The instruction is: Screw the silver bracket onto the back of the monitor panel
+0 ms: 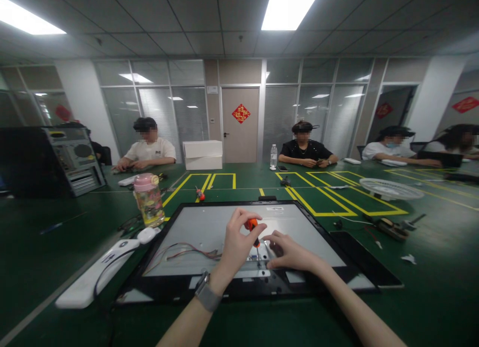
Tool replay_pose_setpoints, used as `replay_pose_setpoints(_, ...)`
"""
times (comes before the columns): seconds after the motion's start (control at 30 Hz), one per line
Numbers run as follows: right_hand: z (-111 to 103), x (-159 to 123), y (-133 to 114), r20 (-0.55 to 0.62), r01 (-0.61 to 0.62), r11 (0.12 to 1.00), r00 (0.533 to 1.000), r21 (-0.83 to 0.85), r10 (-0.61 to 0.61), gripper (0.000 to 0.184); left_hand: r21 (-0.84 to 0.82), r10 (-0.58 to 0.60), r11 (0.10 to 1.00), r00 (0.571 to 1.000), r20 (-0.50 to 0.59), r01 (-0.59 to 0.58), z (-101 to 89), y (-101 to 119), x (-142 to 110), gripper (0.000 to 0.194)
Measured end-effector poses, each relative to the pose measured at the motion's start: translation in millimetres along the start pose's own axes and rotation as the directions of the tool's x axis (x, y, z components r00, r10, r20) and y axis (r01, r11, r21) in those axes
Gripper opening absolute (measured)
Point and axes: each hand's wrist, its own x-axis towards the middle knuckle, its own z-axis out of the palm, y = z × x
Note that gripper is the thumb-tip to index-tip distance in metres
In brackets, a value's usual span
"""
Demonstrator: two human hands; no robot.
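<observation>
A flat display panel [194, 222] with a black frame lies back side up on the green table. My left hand [239, 242] grips the orange handle of a screwdriver [254, 226], which stands nearly upright. Its tip points down at a small metal bracket [264, 273] near the panel's lower edge. Close to the screwdriver's shaft, my right hand [290, 251] rests by the bracket, thumb and fingers apart; whether it touches the bracket I cannot tell. Thin wires [187, 248] run across the panel to the left of my left hand.
A pink bottle [148, 200] and a long white device [99, 272] are on the left, near an open computer case [71, 160]. On the right lie a dark flat slab [368, 260], a tool [391, 228] and a white round disc [391, 188]. Several people sit across the table.
</observation>
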Motion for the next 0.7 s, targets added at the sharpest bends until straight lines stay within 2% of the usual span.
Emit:
replay_pose_setpoints(0.07, -0.1, -0.3, -0.2, 0.002, -0.008, 1.0, 1.0, -0.005, 0.009, 0.066, -0.054, -0.026, 0.998, 0.999, 0.019, 0.027, -0.5, 0.6, 0.6, 0.011)
replay_pose_setpoints(0.23, -1.0, -0.4, -1.3, 0.007, -0.017, 1.0, 1.0, -0.001, 0.017, 0.069, -0.284, -0.163, 0.935, 0.968, 0.193, 0.214, -4.3, 0.0, 4.4, 0.032)
replay_pose_setpoints(0.3, -1.4, 0.0, -2.4, 0.002, -0.018, 1.0, 1.0, -0.001, 0.018, 0.068, -0.304, -0.192, 0.923, 0.968, 0.164, 0.235, -5.0, -2.2, 5.3, 0.032)
replay_pose_setpoints(0.4, -1.3, 0.5, -3.3, 0.001, -0.011, 1.0, 1.0, -0.001, 0.011, 0.067, -0.249, -0.172, 0.949, 0.979, 0.11, 0.195, -4.4, -6.1, 5.6, 0.024)
replay_pose_setpoints(0.47, -0.6, 0.5, -2.5, 0.004, -0.011, 1.0, 1.0, 0.005, 0.011, 0.068, -0.25, -0.166, 0.948, 0.977, 0.133, 0.195, -3.5, -7.7, 5.4, 0.024)
replay_pose_setpoints(0.6, 0.7, 0.4, 0.3, -0.002, -0.001, 1.0, 1.0, 0.012, 0.001, 0.069, -0.344, -0.219, 0.894, 0.951, 0.219, 0.286, -1.7, -8.1, 5.0, 0.032)
replay_pose_setpoints(0.7, 0.5, 0.3, 0.6, -0.006, 0.0, 1.0, 1.0, 0.007, 0.0, 0.068, -0.394, -0.234, 0.871, 0.953, 0.193, 0.294, -0.4, -7.3, 4.6, 0.031)
